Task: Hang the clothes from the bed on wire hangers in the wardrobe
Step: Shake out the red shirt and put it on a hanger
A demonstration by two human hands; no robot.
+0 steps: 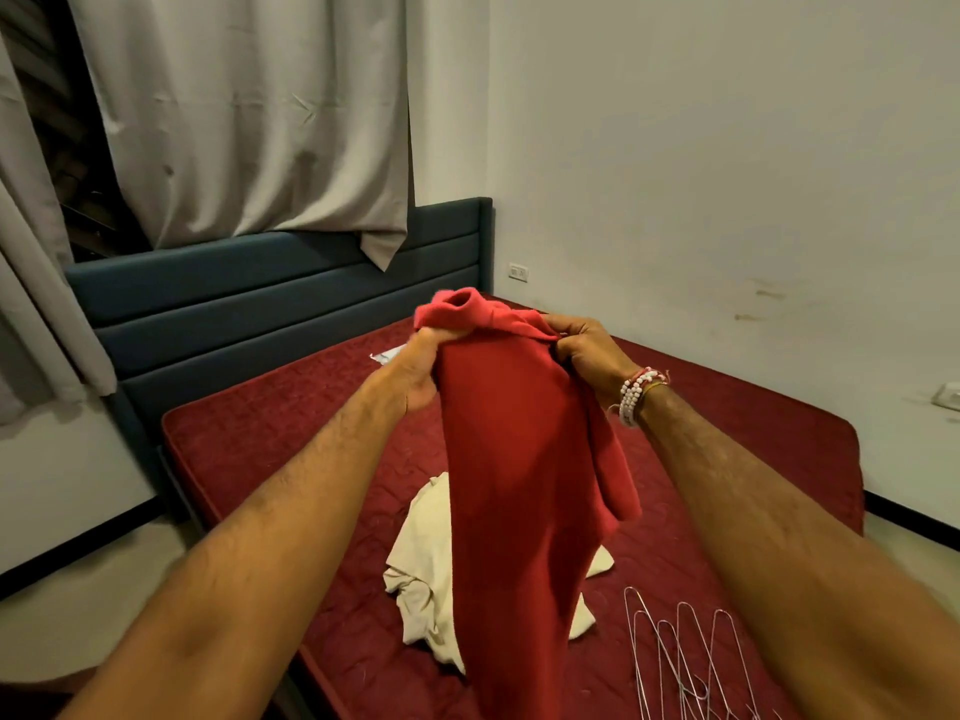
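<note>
Head view. The left hand (418, 368) has its fingers curled round the upper edge of a red garment (519, 459), gripping the cloth just below the collar. The right hand (584, 350) pinches the same top edge on the opposite side, thumb and fingers closed on a fold. The garment is held up above the bed, between the two hands. It is of soft, fleecy, matt cloth, with a rolled tubular collar standing above the knuckles. The body hangs down in one long smooth panel, and a sleeve droops on the right side. Beaded bracelets (636, 394), white and red, sit on the right wrist.

The mattress (249, 449) is dark red with a quilted, stitched surface and rounded corners. On it, behind the hanging red cloth, lies a cream garment (421, 589), crumpled and creased. Near it, toward the near right, lies a loose bundle of thin silver wire hangers (691, 652), overlapping one another flat on the mattress.

The headboard (260, 298) is dark blue, padded in horizontal bands. A grey-beige curtain (249, 122) hangs in soft folds over its upper edge. A wall socket (518, 272) is set in the white wall just beside the headboard.
</note>
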